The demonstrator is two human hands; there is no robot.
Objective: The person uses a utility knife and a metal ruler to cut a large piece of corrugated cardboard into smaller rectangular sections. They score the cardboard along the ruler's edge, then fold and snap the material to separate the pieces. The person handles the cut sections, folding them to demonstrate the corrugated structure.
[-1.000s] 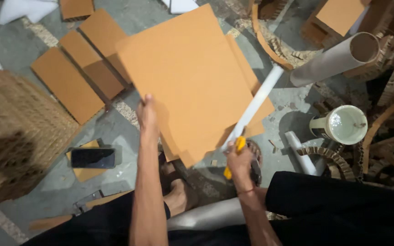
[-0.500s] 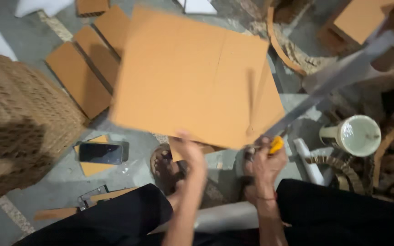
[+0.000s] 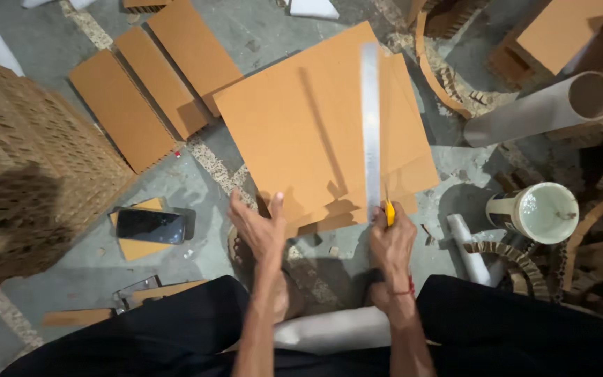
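Gripping yellow knife (image 3: pixel 389 213) (right hand (image 3: pixel 391 244)) beside metal ruler (image 3: pixel 370 126).

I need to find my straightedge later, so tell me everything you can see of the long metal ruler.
The long silvery metal ruler is a thin, flat, straight strip with fine markings too small to read. It lies lengthwise on the large orange-brown cardboard sheet, running from near the sheet's far edge to its near edge. Its near end meets the right hand, which also grips a yellow-handled cutter beside it. The open left hand does not touch it.
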